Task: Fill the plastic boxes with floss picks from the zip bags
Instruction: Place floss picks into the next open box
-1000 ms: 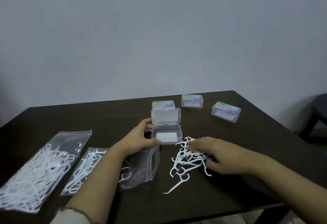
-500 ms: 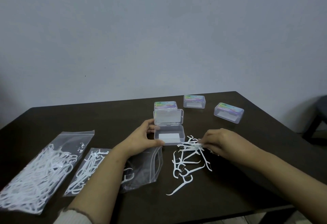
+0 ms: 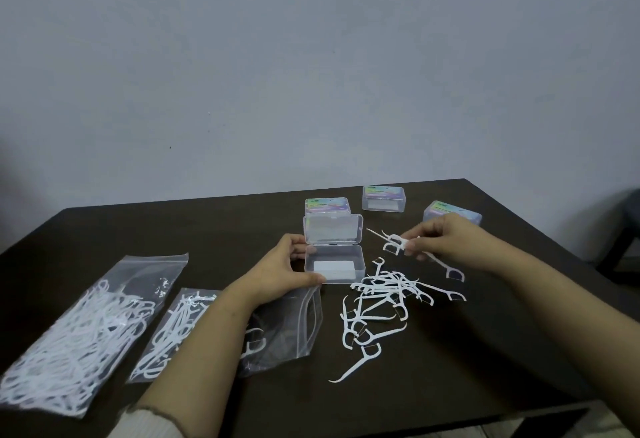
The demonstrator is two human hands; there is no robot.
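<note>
Head view: left hand [image 3: 284, 273] is gripping the open plastic box [image 3: 334, 264] near the tabletop [image 3: 450, 385] middle, likely steadying it for loading. Right hand [image 3: 441, 242] fingers are pinching a few floss picks [image 3: 394, 243] just right of the box. Loose pile [image 3: 381, 302] is lying toward the near edge; zip bags [image 3: 86, 326] are sitting by the left edge.

My left hand [image 3: 289, 269] reaches in from the lower left, forearm bare below a pale ribbed cuff, thumb forward and fingers curled in a steadying grip. My right hand [image 3: 446, 242] extends from the lower right, raised above the table, fingertips [image 3: 410, 250] bunched in a pinch, knuckles up, with the bare forearm angled back toward me.
</note>
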